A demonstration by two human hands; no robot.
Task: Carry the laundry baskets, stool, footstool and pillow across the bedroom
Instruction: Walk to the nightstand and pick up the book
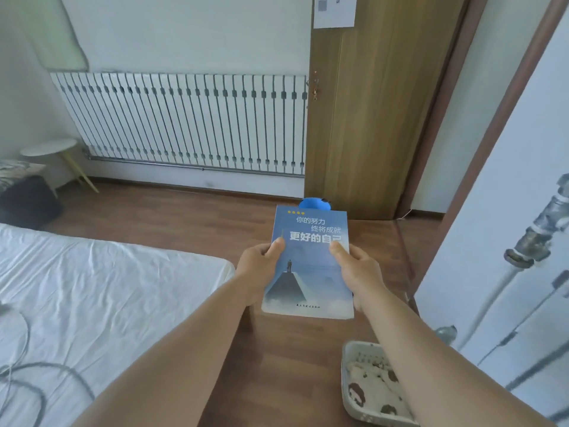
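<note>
Fig.: head view, both hands out in front w/ a blue paperback book (308,266) held face-up over the wood floor (184,217). Left hand (258,266) grips the book's 9 o'clock edge, thumb on the cover, fingers curled beneath; right hand (357,269) grips the 3 o'clock edge likewise. The book is not among the task's things. Task items in view: a shallow woven laundry basket (349,392) on the floor at 5 o'clock, partly hidden by the right forearm, w/ a cream, brown-spotted cloth (375,392) inside; a dark, blocky footstool (27,201) at 9 o'clock by the bed corner, w/ a patterned soft item, poss. the pillow (12,174), on top, though too cropped to be sure; a small blue object, perhaps a stool (314,203), at 12 o'clock just past the book's far edge, mostly hidden. Handling, est.: basket looks light, walls semi-stiff, likely to flex; take opposite rims w/ both hands, keep level so the cloth stays in. Footstool prob. heavier and rigid under padding; lift from the underside or sides, not the soft top. Pillow soft, light, any pinch works. Bed (92,288) w/ white sheet at 8 o'clock, grey cable (46,374) across it; round white side desk (49,147) at 10 o'clock; radiator (184,124) along the far wall.
</note>
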